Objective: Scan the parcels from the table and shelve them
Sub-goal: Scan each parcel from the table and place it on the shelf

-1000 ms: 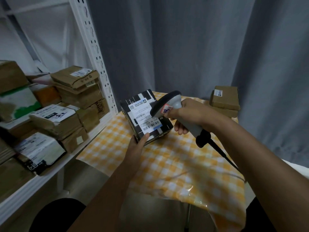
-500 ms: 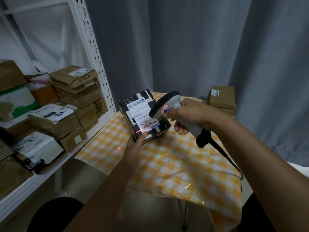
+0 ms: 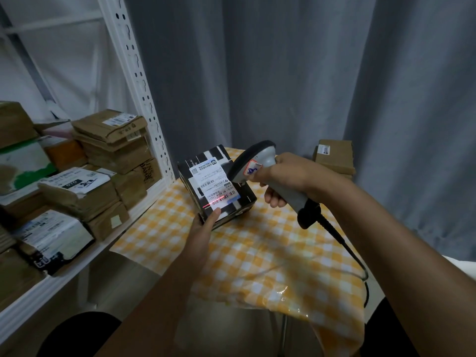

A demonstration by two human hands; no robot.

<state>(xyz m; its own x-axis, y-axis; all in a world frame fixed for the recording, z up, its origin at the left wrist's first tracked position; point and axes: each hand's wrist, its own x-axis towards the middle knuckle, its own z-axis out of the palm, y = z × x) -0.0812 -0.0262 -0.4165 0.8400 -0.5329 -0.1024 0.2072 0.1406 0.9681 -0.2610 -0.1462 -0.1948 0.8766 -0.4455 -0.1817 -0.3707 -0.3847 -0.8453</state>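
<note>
parcel (image 3: 217,188) tilted up off the worktop (image 3: 270,253) — left hand (image 3: 203,228) grips its near edge, right hand (image 3: 286,176) wraps the scanner (image 3: 260,166) — red line across the label.

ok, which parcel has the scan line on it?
The black-and-white parcel gripped by the left hand; the red line crosses its label. The brown table boxes behind aren't lit.

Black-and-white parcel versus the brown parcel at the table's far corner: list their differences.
The black-and-white parcel is held tilted by the left hand; the brown parcel lies flat, untouched. The scanner's red line crosses the black-and-white parcel's label; the brown parcel gets none. Both carry white labels.
</note>
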